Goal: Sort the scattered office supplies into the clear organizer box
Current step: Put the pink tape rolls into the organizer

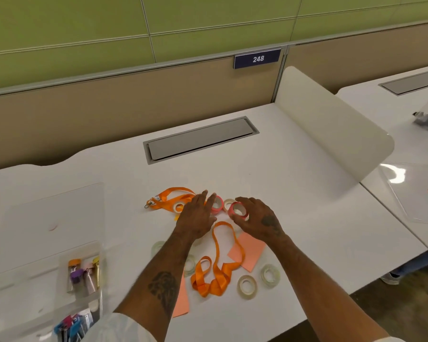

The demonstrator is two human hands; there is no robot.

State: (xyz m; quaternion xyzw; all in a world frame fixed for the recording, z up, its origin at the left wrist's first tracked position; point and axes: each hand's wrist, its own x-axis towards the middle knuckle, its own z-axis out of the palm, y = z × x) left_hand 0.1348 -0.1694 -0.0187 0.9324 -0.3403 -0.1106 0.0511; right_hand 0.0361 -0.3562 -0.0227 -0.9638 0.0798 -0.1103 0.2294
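both hands reach out over the white counter (294, 169). the left hand (195, 218) lies with fingers straight and relaxed, its fingertips on the left pink tape roll (218, 206); nothing is gripped. the right hand (258, 219) curves its fingers and thumb round the right pink tape roll (238, 210), grasping it. a small white roll (229, 201) sits between the two pink rolls, just beyond the fingertips.

just past the left hand's knuckles, running away to its left, lies an orange lanyard (168, 197) with a metal clip (149, 206) at its end. a second orange lanyard (218, 267) loops between the two forearms, over a salmon paper sheet (251, 255) that lies under the right wrist. another salmon sheet (182, 299) shows beside the left forearm. two clear tape rolls (247, 287) lie near the right forearm, and more show partly under the left forearm.

the clear organizer box (59, 275) stands well to the left of the left forearm, near the counter's front edge. one compartment holds coloured binder clips (84, 274), and a nearer one holds blue clips (69, 327).
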